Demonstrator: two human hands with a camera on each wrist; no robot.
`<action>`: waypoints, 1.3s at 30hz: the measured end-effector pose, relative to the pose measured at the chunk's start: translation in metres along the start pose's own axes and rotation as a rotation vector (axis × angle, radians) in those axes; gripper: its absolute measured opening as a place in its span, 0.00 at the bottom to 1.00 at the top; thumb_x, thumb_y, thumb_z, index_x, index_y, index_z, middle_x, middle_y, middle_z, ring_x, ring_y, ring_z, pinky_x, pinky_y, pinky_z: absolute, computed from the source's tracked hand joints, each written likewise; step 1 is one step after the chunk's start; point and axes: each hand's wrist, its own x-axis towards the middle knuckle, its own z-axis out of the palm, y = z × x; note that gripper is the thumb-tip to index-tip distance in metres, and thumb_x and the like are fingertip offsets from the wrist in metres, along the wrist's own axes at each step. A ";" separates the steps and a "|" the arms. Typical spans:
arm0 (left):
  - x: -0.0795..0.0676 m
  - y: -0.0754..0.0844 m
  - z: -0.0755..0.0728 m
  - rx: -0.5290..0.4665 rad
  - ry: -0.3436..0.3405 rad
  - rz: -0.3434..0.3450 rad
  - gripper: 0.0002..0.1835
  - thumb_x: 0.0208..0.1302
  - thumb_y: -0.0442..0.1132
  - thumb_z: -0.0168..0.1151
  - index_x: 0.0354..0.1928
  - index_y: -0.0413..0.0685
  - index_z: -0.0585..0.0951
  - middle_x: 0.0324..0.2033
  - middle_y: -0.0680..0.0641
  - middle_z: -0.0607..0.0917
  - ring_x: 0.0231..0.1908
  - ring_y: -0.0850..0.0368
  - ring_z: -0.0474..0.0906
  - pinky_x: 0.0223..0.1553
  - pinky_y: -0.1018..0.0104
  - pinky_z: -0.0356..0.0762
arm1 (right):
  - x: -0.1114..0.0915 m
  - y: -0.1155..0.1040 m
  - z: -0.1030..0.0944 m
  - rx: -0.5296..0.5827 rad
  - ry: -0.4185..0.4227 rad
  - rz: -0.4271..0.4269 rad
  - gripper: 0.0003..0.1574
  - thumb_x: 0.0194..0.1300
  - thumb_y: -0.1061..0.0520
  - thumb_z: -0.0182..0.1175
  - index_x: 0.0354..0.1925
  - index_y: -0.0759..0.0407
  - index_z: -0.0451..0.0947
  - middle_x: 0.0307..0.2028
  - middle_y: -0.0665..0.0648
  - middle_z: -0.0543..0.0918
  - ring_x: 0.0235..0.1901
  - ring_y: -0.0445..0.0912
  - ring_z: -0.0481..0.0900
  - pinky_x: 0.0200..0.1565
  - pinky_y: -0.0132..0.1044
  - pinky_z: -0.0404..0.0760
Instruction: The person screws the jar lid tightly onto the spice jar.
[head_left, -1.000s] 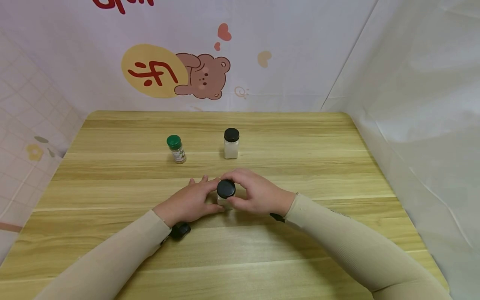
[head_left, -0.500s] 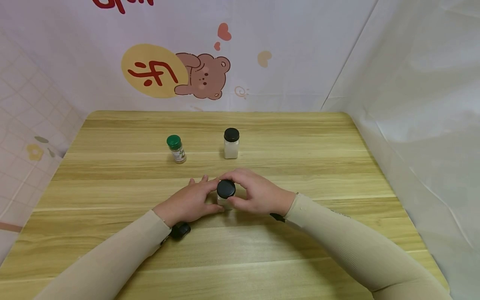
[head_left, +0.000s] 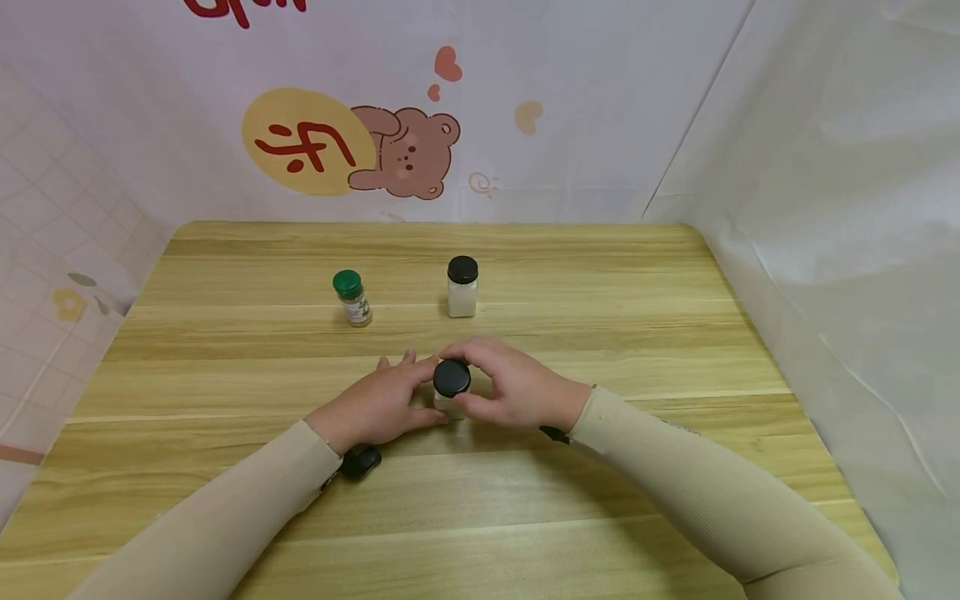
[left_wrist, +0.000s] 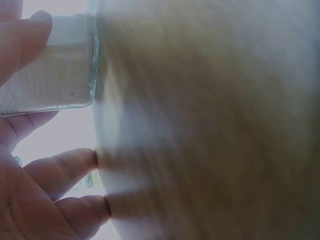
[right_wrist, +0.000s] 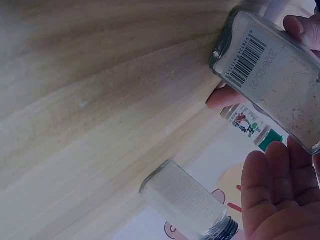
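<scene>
A square glass jar (head_left: 442, 403) with a black lid (head_left: 452, 378) stands upright on the table between the two hands. In the left wrist view, pale contents show through the jar (left_wrist: 57, 75). My left hand (head_left: 381, 406) holds the lower body between thumb and index finger; its other fingertips touch the tabletop. Around the lid, from the right, curl the thumb and fingers of my right hand (head_left: 517, 385). A printed barcode (right_wrist: 246, 59) faces the right wrist camera, which also shows a pale powder in the jar. The jar's mouth is hidden under the lid.
Behind the hands stands a second black-lidded jar (head_left: 462, 298) with white contents. Left of it is a small green-capped spice bottle (head_left: 354, 300). The wooden table (head_left: 600, 283) meets a printed cloth backdrop (head_left: 600, 108). A black wrist camera (head_left: 362, 461) sits under the left wrist.
</scene>
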 end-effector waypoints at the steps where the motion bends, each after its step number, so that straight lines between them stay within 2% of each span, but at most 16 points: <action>1: 0.000 0.000 0.000 0.002 -0.001 -0.002 0.36 0.52 0.63 0.62 0.61 0.91 0.56 0.65 0.63 0.66 0.68 0.38 0.52 0.62 0.30 0.44 | 0.000 0.000 0.000 -0.001 -0.002 0.004 0.26 0.61 0.48 0.57 0.56 0.50 0.68 0.51 0.41 0.74 0.53 0.32 0.69 0.58 0.31 0.68; 5: 0.000 0.000 0.000 0.009 -0.004 -0.009 0.36 0.52 0.64 0.62 0.62 0.89 0.56 0.66 0.59 0.65 0.68 0.38 0.52 0.63 0.31 0.44 | 0.000 0.000 0.001 0.022 -0.009 0.038 0.22 0.61 0.46 0.58 0.53 0.46 0.68 0.48 0.39 0.74 0.51 0.31 0.70 0.56 0.33 0.71; 8: 0.000 0.001 0.000 0.015 -0.002 -0.009 0.36 0.52 0.64 0.62 0.63 0.87 0.57 0.66 0.58 0.66 0.68 0.38 0.53 0.63 0.31 0.45 | 0.000 -0.001 0.001 0.040 -0.011 0.048 0.23 0.61 0.45 0.59 0.53 0.47 0.67 0.48 0.39 0.74 0.50 0.32 0.71 0.55 0.35 0.72; 13: 0.000 0.001 -0.001 0.011 -0.003 -0.004 0.36 0.53 0.63 0.62 0.63 0.87 0.57 0.64 0.61 0.67 0.68 0.38 0.52 0.62 0.31 0.45 | 0.000 -0.001 0.000 0.006 -0.004 0.002 0.29 0.61 0.48 0.58 0.59 0.51 0.66 0.51 0.41 0.74 0.52 0.32 0.70 0.58 0.31 0.69; 16: 0.000 0.001 -0.001 0.010 -0.004 -0.004 0.36 0.53 0.63 0.62 0.62 0.89 0.56 0.64 0.62 0.67 0.68 0.38 0.52 0.62 0.31 0.45 | 0.000 0.000 0.000 0.000 0.000 -0.026 0.27 0.61 0.50 0.57 0.59 0.51 0.67 0.51 0.41 0.74 0.53 0.33 0.69 0.58 0.32 0.68; 21: -0.001 0.001 -0.001 0.020 -0.002 -0.008 0.36 0.53 0.64 0.62 0.63 0.88 0.56 0.65 0.59 0.66 0.68 0.39 0.52 0.63 0.31 0.45 | 0.000 -0.001 0.000 0.018 -0.003 0.008 0.22 0.61 0.48 0.58 0.53 0.48 0.68 0.48 0.40 0.74 0.51 0.32 0.70 0.56 0.33 0.71; 24: -0.001 0.001 -0.001 0.021 -0.004 -0.006 0.36 0.53 0.64 0.62 0.63 0.88 0.56 0.65 0.58 0.66 0.68 0.38 0.53 0.63 0.31 0.46 | 0.000 -0.001 0.000 0.024 -0.007 0.029 0.24 0.61 0.46 0.58 0.54 0.48 0.67 0.49 0.41 0.74 0.50 0.32 0.71 0.55 0.34 0.72; 29: -0.001 0.000 -0.001 0.016 -0.002 0.004 0.37 0.53 0.63 0.62 0.62 0.90 0.55 0.64 0.60 0.67 0.67 0.37 0.53 0.62 0.30 0.46 | 0.000 -0.001 -0.001 0.012 -0.001 -0.006 0.28 0.60 0.50 0.59 0.58 0.52 0.67 0.51 0.42 0.74 0.52 0.34 0.70 0.57 0.32 0.69; 31: 0.000 0.000 -0.001 0.014 -0.002 0.002 0.37 0.53 0.63 0.62 0.62 0.90 0.55 0.64 0.60 0.67 0.67 0.37 0.53 0.62 0.31 0.45 | 0.000 -0.001 -0.001 0.008 0.001 -0.014 0.27 0.60 0.51 0.59 0.57 0.52 0.68 0.51 0.42 0.74 0.53 0.33 0.70 0.57 0.32 0.69; 39: 0.000 0.000 -0.001 0.022 -0.005 -0.010 0.36 0.52 0.63 0.62 0.63 0.86 0.57 0.66 0.56 0.66 0.68 0.38 0.52 0.63 0.31 0.46 | 0.000 -0.001 0.000 0.036 -0.022 0.054 0.24 0.61 0.46 0.59 0.53 0.48 0.67 0.49 0.40 0.74 0.51 0.32 0.71 0.56 0.32 0.71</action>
